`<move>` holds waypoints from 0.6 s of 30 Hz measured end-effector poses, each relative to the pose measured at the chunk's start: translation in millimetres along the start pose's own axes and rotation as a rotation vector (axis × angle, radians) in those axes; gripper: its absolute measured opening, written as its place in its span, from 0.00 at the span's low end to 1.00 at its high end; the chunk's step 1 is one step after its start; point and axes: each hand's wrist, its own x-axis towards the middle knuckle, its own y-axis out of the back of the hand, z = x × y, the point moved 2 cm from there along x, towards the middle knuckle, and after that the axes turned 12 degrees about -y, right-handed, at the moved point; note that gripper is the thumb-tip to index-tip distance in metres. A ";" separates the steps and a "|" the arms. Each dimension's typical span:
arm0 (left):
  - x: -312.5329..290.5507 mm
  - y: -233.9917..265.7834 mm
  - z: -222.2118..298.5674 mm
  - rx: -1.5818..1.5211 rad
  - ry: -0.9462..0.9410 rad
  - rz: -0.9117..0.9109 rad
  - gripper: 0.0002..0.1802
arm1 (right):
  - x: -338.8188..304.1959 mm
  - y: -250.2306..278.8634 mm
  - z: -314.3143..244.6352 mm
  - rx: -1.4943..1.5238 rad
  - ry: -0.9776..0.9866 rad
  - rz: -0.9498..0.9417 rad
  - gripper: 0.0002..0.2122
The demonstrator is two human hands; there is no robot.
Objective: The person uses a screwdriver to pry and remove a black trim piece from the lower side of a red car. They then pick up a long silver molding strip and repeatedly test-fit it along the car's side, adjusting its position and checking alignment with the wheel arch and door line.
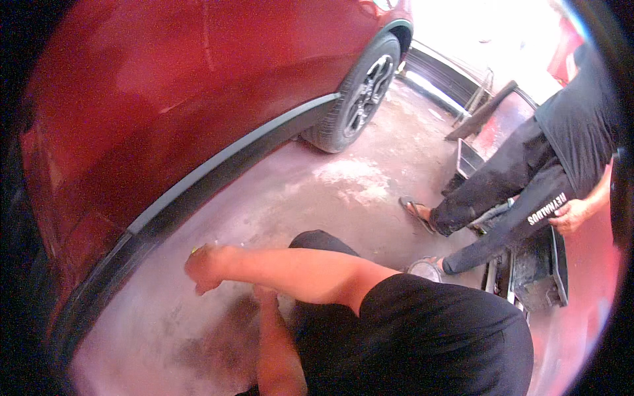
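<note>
I am crouched beside a red car (165,86), close to its black sill strip (218,165). My right arm reaches across to the left, and my right hand (205,267) is curled into a fist just below the sill. A small yellow-green thing (196,250) peeks out at the top of that fist; I cannot tell what it is. My left forearm (274,350) comes up from the lower edge, and its hand is hidden behind my right arm. My knee in dark trousers (317,241) shows behind the right arm.
The car's front wheel (360,92) stands at the upper middle on a dusty, stained concrete floor (343,185). Another person in black clothes (528,178) and sandals stands at the right, one hand (571,216) on their thigh. Dark metal parts (535,270) lie by their feet.
</note>
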 end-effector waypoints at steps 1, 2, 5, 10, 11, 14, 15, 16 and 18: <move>0.8 -2.1 2.6 -0.005 -0.008 -0.004 0.13 | 1.8 -0.2 1.1 0.036 0.003 0.024 0.23; 3.0 -1.0 4.1 -0.010 -0.013 0.002 0.13 | 3.9 3.1 -2.8 0.071 0.014 0.049 0.23; 5.9 -7.0 4.9 -0.013 -0.020 0.003 0.13 | -7.8 16.4 4.8 0.062 -0.033 0.187 0.23; 12.5 -8.4 -5.8 -0.014 -0.025 0.015 0.13 | -23.8 54.7 31.3 0.123 -0.153 0.255 0.24; 11.2 -5.1 -6.4 -0.008 -0.025 0.014 0.13 | -28.2 59.0 37.3 0.138 -0.163 0.248 0.25; -13.9 -5.7 35.5 0.058 0.017 -0.057 0.13 | -32.9 49.9 65.3 0.168 -0.246 0.234 0.25; -21.2 2.9 49.5 0.083 0.033 -0.069 0.13 | -29.3 49.5 66.5 0.167 -0.256 0.238 0.25; -14.3 0.5 39.0 0.058 0.045 -0.067 0.13 | -26.7 49.5 68.5 0.171 -0.243 0.267 0.26; 2.4 13.3 17.9 0.005 0.071 -0.020 0.13 | -21.2 61.4 57.6 0.162 -0.194 0.281 0.26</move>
